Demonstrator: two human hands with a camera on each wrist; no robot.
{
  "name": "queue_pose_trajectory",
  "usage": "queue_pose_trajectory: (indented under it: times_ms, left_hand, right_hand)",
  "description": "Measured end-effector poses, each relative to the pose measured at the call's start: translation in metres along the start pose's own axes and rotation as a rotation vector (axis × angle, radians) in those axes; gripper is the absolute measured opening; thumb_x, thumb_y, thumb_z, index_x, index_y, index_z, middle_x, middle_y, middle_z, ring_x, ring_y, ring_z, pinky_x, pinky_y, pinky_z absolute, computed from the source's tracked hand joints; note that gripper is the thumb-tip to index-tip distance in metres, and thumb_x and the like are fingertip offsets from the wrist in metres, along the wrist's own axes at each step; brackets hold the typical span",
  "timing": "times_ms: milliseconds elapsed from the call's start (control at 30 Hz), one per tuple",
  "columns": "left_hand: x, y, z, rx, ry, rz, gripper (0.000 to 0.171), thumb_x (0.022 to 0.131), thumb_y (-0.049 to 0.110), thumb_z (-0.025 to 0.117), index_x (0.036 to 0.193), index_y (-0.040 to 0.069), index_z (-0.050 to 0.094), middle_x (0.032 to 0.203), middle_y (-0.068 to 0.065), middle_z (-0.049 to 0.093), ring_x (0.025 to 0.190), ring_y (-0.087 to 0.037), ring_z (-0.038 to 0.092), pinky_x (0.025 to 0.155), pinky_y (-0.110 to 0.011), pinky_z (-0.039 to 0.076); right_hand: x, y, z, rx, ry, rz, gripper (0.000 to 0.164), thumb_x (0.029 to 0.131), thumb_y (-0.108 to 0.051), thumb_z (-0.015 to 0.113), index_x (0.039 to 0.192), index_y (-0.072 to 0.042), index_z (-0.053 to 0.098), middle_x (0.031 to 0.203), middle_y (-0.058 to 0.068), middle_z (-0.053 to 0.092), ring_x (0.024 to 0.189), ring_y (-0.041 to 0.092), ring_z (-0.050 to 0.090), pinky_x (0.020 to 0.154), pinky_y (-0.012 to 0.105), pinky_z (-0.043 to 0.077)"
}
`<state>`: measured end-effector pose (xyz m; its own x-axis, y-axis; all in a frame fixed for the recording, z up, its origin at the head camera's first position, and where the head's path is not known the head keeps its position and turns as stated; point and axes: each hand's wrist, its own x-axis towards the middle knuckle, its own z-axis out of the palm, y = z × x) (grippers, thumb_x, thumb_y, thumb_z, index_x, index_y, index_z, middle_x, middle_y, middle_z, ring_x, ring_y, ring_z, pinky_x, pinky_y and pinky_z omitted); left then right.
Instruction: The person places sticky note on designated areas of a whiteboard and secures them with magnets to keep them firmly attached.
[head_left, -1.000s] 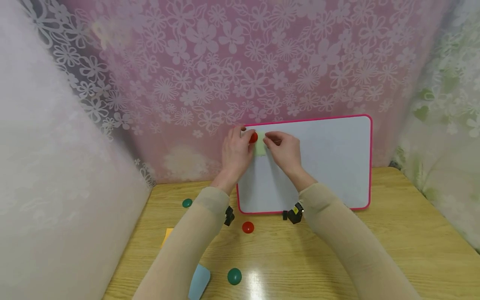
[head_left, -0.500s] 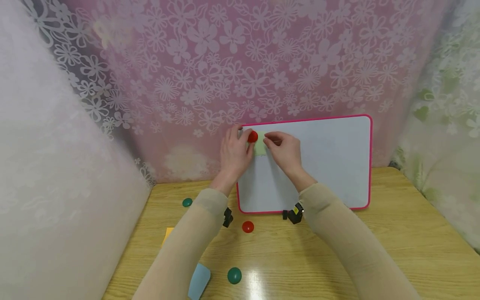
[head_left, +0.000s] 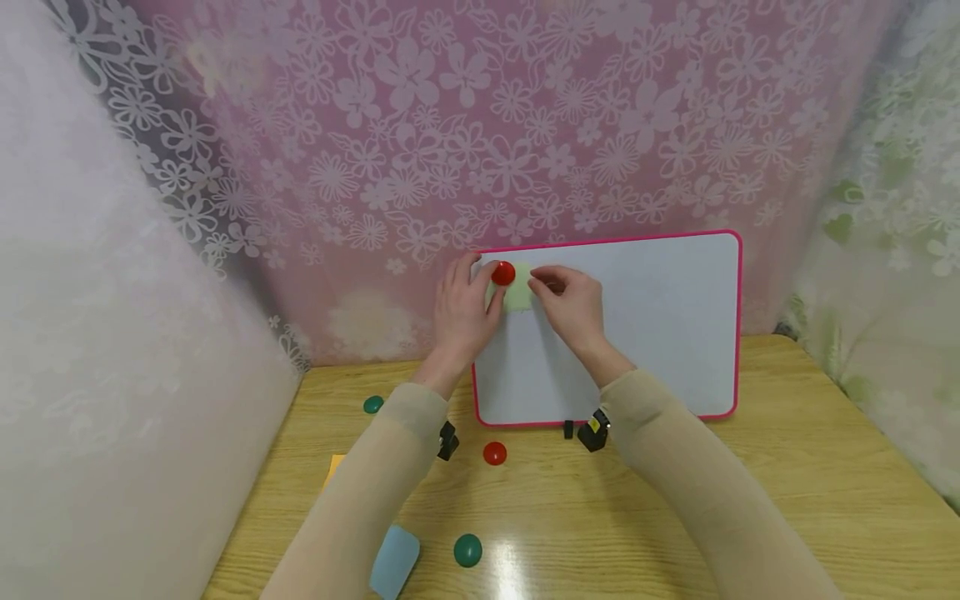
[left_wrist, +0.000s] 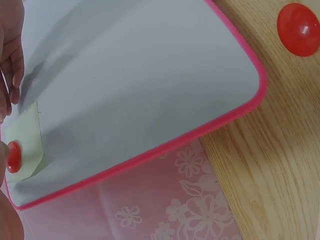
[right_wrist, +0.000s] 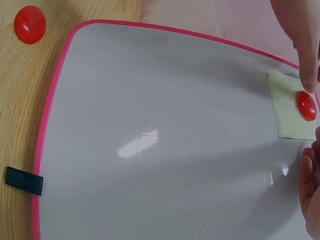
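Observation:
A pale green paper note (head_left: 520, 292) lies against the upper left of the pink-framed whiteboard (head_left: 637, 325), with a round red magnet (head_left: 503, 273) on it. My left hand (head_left: 462, 308) is at the board's left edge. Its index fingertip is at the magnet's rim, and the thumb lies lower, away from the magnet's face. With bent thumb and index finger, my right hand (head_left: 570, 304) pinches the note's right edge; the tips are partly hidden. In the right wrist view the magnet (right_wrist: 306, 105) sits flat on the note (right_wrist: 287, 112).
A second red magnet (head_left: 495, 453) lies on the wooden table (head_left: 585, 517) before the board. Green magnets (head_left: 468, 550) (head_left: 373, 404) lie nearer me and at the left. Blue (head_left: 395, 562) and orange (head_left: 334, 468) pieces show partly beside my left arm. A black clip (right_wrist: 24, 181) is on the board's frame.
My left hand has drawn slightly left and its fingers have loosened, so more of the red magnet shows on the note. My right hand has stayed nearly still.

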<state>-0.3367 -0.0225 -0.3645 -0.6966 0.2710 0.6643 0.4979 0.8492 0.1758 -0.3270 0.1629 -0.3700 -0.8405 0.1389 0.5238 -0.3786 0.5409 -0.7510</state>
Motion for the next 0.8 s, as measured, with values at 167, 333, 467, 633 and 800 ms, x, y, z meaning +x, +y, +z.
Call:
queue_pose_trajectory:
  times_ms: [167,333,467,633,800]
  left_hand:
    - [-0.011,-0.006,-0.003,-0.086,0.002,0.024,0.043,0.103,0.024,0.073,0.143,0.010,0.066,0.148,-0.012,0.056,0.139,-0.030,0.049,0.115,-0.045,0.044]
    - [-0.028,-0.016,-0.005,-0.131,0.007,0.069,0.043,0.102,0.022,0.074,0.141,0.007,0.067,0.146,-0.013,0.059,0.137,-0.030,0.051,0.118,-0.044,0.043]
    - [-0.042,-0.024,-0.005,-0.162,0.029,0.116,0.039,0.100,0.018,0.076,0.136,0.004,0.070,0.142,-0.015,0.061,0.135,-0.032,0.053,0.118,-0.043,0.043]
    - [-0.066,-0.034,-0.007,-0.270,0.039,0.145,0.037,0.098,0.014,0.078,0.132,0.001,0.070,0.137,-0.018,0.063,0.131,-0.033,0.056,0.114,-0.045,0.046]
    - [-0.095,-0.049,-0.010,-0.388,0.055,0.194,0.039,0.095,0.006,0.081,0.131,-0.003,0.069,0.133,-0.021,0.065,0.125,-0.036,0.061,0.108,-0.049,0.051]
  right_hand:
    - [-0.008,0.003,-0.004,-0.022,-0.021,-0.058,0.024,0.101,-0.018,0.078,0.119,-0.003,0.080,0.113,0.013,0.079,0.095,0.028,0.074,0.089,0.043,0.062]
    - [-0.019,0.008,-0.007,-0.080,-0.039,-0.154,0.024,0.099,-0.016,0.080,0.119,-0.002,0.080,0.115,0.015,0.077,0.101,0.030,0.073,0.088,0.047,0.063]
    - [-0.030,0.008,-0.010,-0.106,-0.052,-0.232,0.025,0.095,-0.014,0.084,0.117,-0.003,0.081,0.114,0.014,0.076,0.105,0.031,0.070,0.088,0.049,0.061]
    - [-0.047,0.009,-0.011,-0.089,-0.087,-0.302,0.024,0.093,-0.014,0.086,0.115,-0.006,0.082,0.113,0.010,0.076,0.108,0.028,0.069,0.087,0.049,0.061]
    - [-0.066,0.012,-0.010,-0.026,-0.157,-0.320,0.024,0.094,-0.015,0.086,0.116,-0.006,0.081,0.115,0.005,0.076,0.109,0.024,0.069,0.088,0.047,0.062]
